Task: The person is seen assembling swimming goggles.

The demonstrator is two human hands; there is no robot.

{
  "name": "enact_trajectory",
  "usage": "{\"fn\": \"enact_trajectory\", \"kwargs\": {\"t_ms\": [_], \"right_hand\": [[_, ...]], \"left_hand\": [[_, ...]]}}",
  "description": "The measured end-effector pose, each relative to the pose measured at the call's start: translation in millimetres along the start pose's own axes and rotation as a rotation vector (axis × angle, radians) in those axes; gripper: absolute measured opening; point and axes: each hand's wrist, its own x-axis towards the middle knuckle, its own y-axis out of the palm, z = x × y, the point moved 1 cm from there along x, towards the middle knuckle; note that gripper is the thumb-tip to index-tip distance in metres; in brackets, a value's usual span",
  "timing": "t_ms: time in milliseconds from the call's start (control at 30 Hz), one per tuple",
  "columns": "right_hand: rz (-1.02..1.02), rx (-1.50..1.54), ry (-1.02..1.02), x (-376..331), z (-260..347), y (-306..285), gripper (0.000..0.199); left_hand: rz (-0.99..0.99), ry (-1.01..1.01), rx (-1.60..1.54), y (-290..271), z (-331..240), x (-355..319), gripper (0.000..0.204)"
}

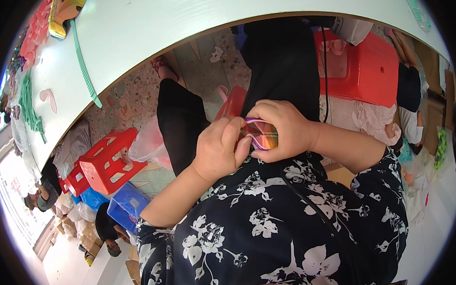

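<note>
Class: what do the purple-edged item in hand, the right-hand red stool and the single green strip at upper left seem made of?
Purple-edged item: probably plastic, shiny, its middle a glossy, orange-tinted pane. Red stool: almost certainly moulded plastic, softly glossy, with rounded edges and a hole. Green strip: perhaps silicone or soft plastic, matte, evenly ribbed; I cannot tell which.

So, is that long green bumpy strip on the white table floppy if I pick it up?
Probably floppy: the green strip looks narrow and curves gently. Likely light, being so slim. Its ridges might make it less slippery.
</note>
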Motion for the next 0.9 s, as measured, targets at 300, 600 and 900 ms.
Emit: {"fn": "enact_trajectory", "kwargs": {"t_ms": [300, 600, 900], "right_hand": [[-0.051, 0.015, -0.045, -1, -17, 4, 0.051], [-0.101, -0.02, -0.037, -1, -14, 7, 0.049], [0.019, -0.116, -0.017, -13, 2, 0, 0.055]], "left_hand": [[0.033, -0.179, -0.179, 13, 7, 6, 0.023], [-0.022, -0.306, -0.225, 14, 6, 11, 0.012], [-0.037, -0.086, 0.017, 8, -6, -2, 0.028]]}}
